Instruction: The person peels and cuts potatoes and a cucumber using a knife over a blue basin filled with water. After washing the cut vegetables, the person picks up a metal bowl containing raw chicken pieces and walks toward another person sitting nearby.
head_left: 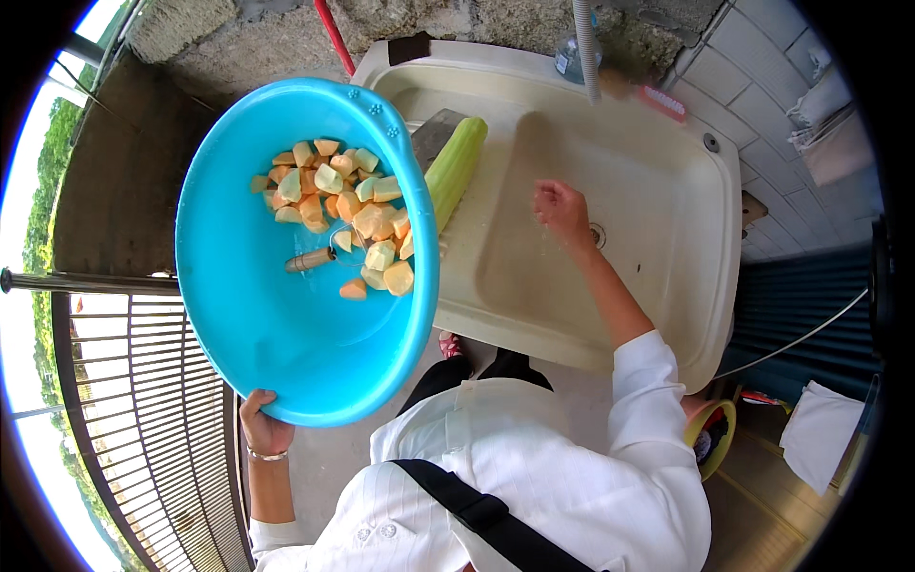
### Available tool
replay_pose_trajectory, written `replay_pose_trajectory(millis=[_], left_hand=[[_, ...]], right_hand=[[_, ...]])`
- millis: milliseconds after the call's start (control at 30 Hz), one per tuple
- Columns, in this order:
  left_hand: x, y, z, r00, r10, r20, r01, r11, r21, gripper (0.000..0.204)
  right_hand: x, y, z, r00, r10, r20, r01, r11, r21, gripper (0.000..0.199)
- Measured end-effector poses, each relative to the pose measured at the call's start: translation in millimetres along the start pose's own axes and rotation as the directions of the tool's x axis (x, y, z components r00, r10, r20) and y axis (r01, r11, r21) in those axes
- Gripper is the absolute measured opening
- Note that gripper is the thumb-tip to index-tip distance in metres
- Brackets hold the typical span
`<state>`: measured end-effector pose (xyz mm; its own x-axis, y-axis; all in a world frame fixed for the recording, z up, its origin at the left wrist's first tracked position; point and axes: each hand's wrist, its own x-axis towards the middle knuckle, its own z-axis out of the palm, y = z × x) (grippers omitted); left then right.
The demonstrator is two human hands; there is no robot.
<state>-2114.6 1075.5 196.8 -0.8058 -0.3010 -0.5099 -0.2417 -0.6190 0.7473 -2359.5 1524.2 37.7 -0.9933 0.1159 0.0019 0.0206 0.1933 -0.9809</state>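
My left hand [264, 421] grips the near rim of a large blue basin [248, 324], which is tilted beside the sink. Cut chunks of orange and cream root vegetable, like sweet potato [367, 221], are gathered toward its far right side. Among them lies a peeler [312, 259] with a wooden handle, its head partly covered. Over the sink [658, 210], near the drain, my right hand [564, 212] hangs with loosely curled fingers, slightly blurred; nothing shows in it. A long pale green gourd [457, 170] rests on the sink's left part, partly hidden by the basin.
A flat grey piece [436, 135] lies beside the gourd. Along the sink's back edge are a clear bottle [569, 62], a ribbed hose [585, 48] and a red brush [662, 103]. Metal railing [143, 410] stands at left; a yellow bucket [717, 439] at lower right.
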Motion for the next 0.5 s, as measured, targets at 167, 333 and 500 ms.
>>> replay_pose_trajectory(millis=[167,333,500], left_hand=[[-15.2,44.3,-86.8,0.991,0.063,-0.115,-0.061,0.998,0.028,0.047],[-15.4,64.2,-154.6,0.975,0.062,-0.214,-0.066,0.998,-0.009,0.046],[-17.8,52.4,-194.7,0.953,0.043,-0.3,-0.064,0.996,-0.061,0.047]], right_hand=[[-0.4,-44.8,116.1,0.992,-0.074,0.103,0.11,0.902,-0.417,0.069],[5.7,-72.6,223.0,0.95,0.264,-0.164,-0.307,0.88,-0.363,0.115],[14.2,-101.1,286.6,0.883,0.41,-0.229,-0.469,0.786,-0.401,0.129]])
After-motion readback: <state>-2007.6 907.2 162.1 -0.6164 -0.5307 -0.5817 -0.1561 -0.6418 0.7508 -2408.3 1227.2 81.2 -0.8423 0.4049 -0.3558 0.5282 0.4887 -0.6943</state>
